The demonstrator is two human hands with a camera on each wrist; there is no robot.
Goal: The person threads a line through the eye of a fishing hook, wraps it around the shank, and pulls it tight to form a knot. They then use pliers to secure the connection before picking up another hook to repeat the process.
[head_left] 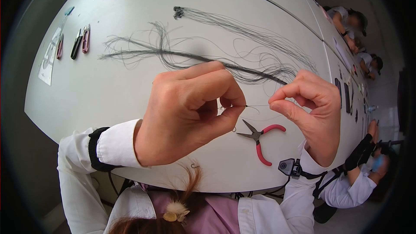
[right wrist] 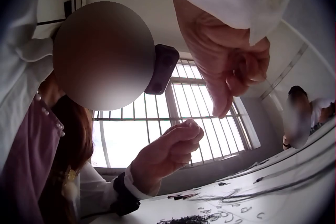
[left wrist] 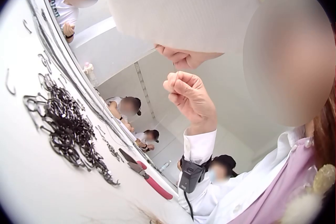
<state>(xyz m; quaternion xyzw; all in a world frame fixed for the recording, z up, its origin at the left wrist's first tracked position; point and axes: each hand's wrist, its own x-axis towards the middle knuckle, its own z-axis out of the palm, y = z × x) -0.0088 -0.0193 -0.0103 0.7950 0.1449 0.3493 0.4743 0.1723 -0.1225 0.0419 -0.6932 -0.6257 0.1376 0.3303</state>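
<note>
My left hand [head_left: 186, 108] pinches a small fish hook between thumb and forefinger; most of it is hidden by the fingers, and a dark knotted end [head_left: 246, 105] pokes out. From there a thin fishing line [head_left: 258, 105] runs taut to my right hand [head_left: 312, 110], whose thumb and forefinger pinch it. A short loose tail of line curls below the knot. Both hands are raised over the table. Under them lie red-handled pliers [head_left: 256, 136], jaws spread. A heap of black fish hooks [left wrist: 71, 124] shows in the left wrist view, hidden behind my left hand in the head view.
A long bundle of dark line [head_left: 182, 54] lies beyond my hands. Behind it, more lines end in a clump of black hooks [head_left: 177, 12]. Thread snips [head_left: 86, 39] and a white ruler [head_left: 50, 58] lie at left. A loose hook [head_left: 194, 165] sits near the front edge.
</note>
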